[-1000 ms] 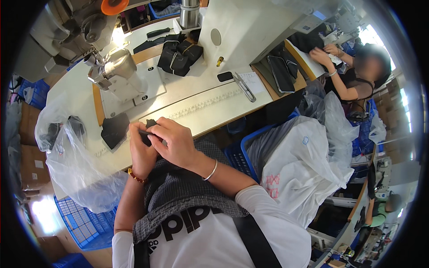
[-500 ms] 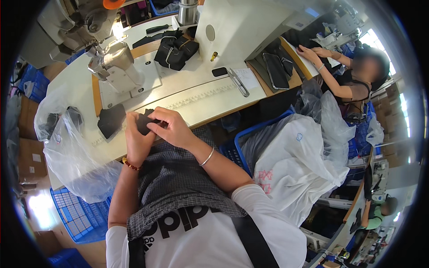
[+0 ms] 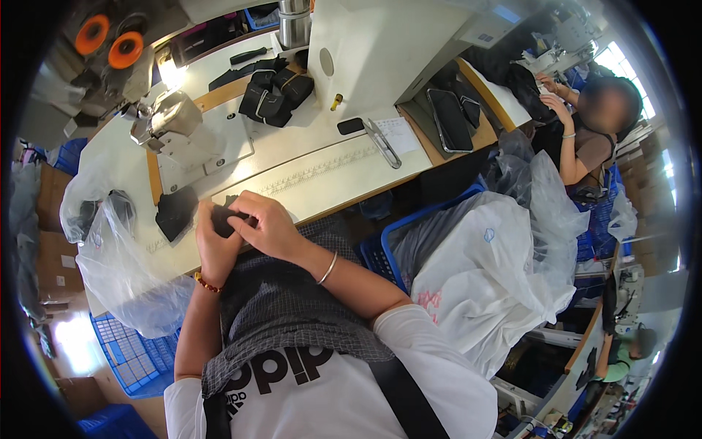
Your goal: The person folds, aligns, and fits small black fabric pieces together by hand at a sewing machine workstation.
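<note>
While two hands meet over the near edge of the worktop [image 3: 329, 192], a small black fabric piece [image 3: 222, 220] sits between them. The left hand's [image 3: 215, 247] grip is clamped around its left side; the right hand's [image 3: 268, 225] grip pinches it from the right, thumb and fingers drawn in on it. Its folds are partly hidden by the fingers.

Just left of the left hand, a flat black fabric panel [image 3: 176, 213] lies on the worktop, and a clear plastic bag [image 3: 121, 274] droops over the left edge. Farther off stands a sewing machine [image 3: 175, 124], with tied black bundles [image 3: 266, 102] to its right. Metal thread snips [image 3: 383, 144] lie on the right beside a paper sheet [image 3: 399, 134], near a smartphone [image 3: 449, 121]. To the near right, a white sack [image 3: 475, 256] fills a blue crate [image 3: 393, 252]; at far right, a co-worker [image 3: 591, 146] handles dark material [image 3: 528, 91].
</note>
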Demonstrator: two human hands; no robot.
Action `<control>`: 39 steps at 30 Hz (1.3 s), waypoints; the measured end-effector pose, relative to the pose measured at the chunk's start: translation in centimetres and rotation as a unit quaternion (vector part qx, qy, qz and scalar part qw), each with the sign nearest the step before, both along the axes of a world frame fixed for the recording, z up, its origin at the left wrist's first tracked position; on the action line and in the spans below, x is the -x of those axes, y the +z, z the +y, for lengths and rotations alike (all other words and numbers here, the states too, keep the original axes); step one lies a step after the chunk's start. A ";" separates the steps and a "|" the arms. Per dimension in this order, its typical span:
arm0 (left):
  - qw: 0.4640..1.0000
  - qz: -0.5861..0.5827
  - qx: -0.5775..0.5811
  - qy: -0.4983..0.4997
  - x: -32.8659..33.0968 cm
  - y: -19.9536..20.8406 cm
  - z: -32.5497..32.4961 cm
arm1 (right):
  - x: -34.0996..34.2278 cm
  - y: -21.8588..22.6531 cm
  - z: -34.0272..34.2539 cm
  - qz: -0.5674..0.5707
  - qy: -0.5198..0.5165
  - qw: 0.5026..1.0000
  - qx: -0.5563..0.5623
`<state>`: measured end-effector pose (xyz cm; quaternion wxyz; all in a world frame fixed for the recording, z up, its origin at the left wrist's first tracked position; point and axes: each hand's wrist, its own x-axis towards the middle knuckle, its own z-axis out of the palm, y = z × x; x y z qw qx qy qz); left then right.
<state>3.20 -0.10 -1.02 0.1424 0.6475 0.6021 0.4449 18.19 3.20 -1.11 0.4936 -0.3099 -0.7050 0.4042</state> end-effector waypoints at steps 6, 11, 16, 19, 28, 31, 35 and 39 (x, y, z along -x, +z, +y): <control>1.000 -0.020 0.010 0.019 0.1 -0.4 0.2 | -0.1 0.5 -0.2 -0.005 -0.006 1.000 0.015; 0.999 -0.029 0.008 0.018 0.1 -0.5 0.1 | -0.1 0.7 -0.2 0.015 0.008 0.999 0.035; 0.999 -0.048 -0.002 0.010 -0.2 -0.8 0.1 | -0.1 0.8 -0.1 0.010 -0.006 0.999 0.031; 1.000 -0.015 -0.010 0.015 -0.5 -0.7 0.1 | -0.2 0.8 -0.1 0.013 -0.009 0.999 0.041; 1.000 -0.003 -0.004 -0.006 -0.2 -0.9 0.0 | -0.2 0.7 0.0 0.009 -0.014 0.999 0.036; 0.997 0.068 -0.014 -0.017 -0.6 0.1 0.1 | -0.1 0.9 0.1 0.018 -0.004 0.999 0.050; 0.998 0.043 0.038 -0.025 -0.9 1.4 0.5 | 0.3 0.2 0.8 0.037 0.014 0.997 0.063; 0.992 -0.020 0.110 -0.059 0.0 2.3 1.5 | -0.6 1.7 1.8 0.022 0.070 0.993 0.088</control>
